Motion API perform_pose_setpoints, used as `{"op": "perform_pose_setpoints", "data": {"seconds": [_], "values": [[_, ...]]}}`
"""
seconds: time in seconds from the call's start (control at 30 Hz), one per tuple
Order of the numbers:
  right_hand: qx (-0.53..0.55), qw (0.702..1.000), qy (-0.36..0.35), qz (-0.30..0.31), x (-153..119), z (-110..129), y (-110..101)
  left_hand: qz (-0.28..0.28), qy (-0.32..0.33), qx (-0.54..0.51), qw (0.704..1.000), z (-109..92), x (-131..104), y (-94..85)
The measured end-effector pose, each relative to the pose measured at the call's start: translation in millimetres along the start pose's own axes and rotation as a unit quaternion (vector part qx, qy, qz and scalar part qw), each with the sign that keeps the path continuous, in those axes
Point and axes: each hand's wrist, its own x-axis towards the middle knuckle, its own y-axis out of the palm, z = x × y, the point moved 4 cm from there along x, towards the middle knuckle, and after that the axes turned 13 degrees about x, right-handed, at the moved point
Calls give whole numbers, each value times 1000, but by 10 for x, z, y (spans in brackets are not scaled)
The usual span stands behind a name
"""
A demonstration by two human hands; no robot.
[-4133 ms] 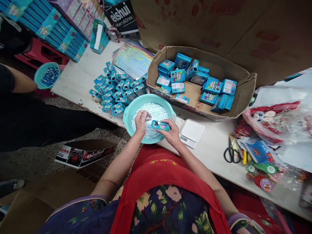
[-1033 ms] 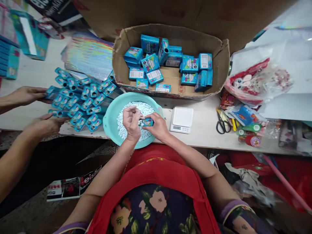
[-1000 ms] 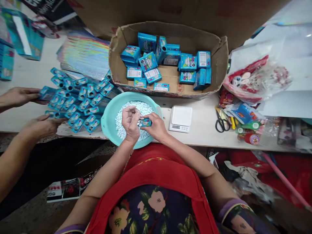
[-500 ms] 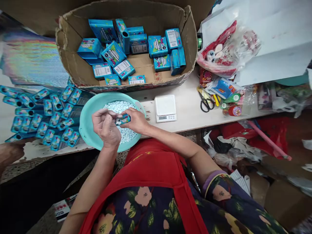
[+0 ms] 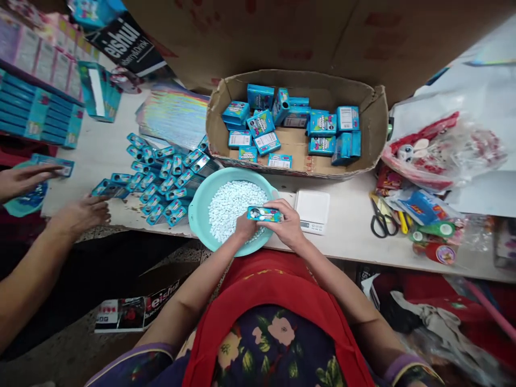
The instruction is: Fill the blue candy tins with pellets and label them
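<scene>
My right hand (image 5: pixel 287 221) grips a small blue candy box (image 5: pixel 264 214) by its right end, above the bowl. The box's narrow side faces up, with a round opening and white pieces showing at its left part. My left hand (image 5: pixel 246 227) is close against the box's left end; its fingers are hidden beneath the box, so their grip does not show. Under both hands stands a turquoise bowl (image 5: pixel 195 217) with many small, pale candies (image 5: pixel 230 207).
Behind the bowl, a cardboard carton (image 5: pixel 292 156) holds several blue boxes. More boxes (image 5: pixel 161 180) stand packed at left, near a co-worker's hands (image 5: pixel 86 212). To the right are a white scale (image 5: pixel 312 207), scissors (image 5: pixel 382 221) and a plastic bag of red items (image 5: pixel 443 153).
The camera view has swung left, showing the co-worker's hands and stacked boxes. My left hand has moved from the box's opening to beneath it. My right hand still holds the box.
</scene>
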Motion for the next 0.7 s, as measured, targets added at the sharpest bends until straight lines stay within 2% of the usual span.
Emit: {"op": "perform_pose_setpoints", "data": {"seconds": [0.1, 0.17, 0.23, 0.3, 0.37, 0.47, 0.6, 0.7], "values": [[-10, 1000, 5, -9, -8, 4, 5, -22, -61, -19, 998, -23, 4, -243], [-28, 999, 19, -7, -1, -28, 38, -32, -96, -50, 994, -120, 15, -436], [-66, 997, 39, 28, 17, -80, 121, -29, -133, -141, 981, -296, 1, -587], [-127, 987, 65, 79, 37, -137, 235, -21, -148, -277, 949, -542, -33, -674], [-185, 972, 83, 118, 51, -173, 344, -28, -122, -381, 916, -798, -64, -715], [-213, 963, 77, 146, 61, -162, 463, -74, -78, -396, 912, -1018, -84, -707], [-196, 968, 70, 143, 62, -143, 500, -131, -104, -374, 913, -1012, -65, -644], [-167, 976, 71, 119, 55, -159, 455, -118, -115, -382, 909, -1040, -38, -646]]}}
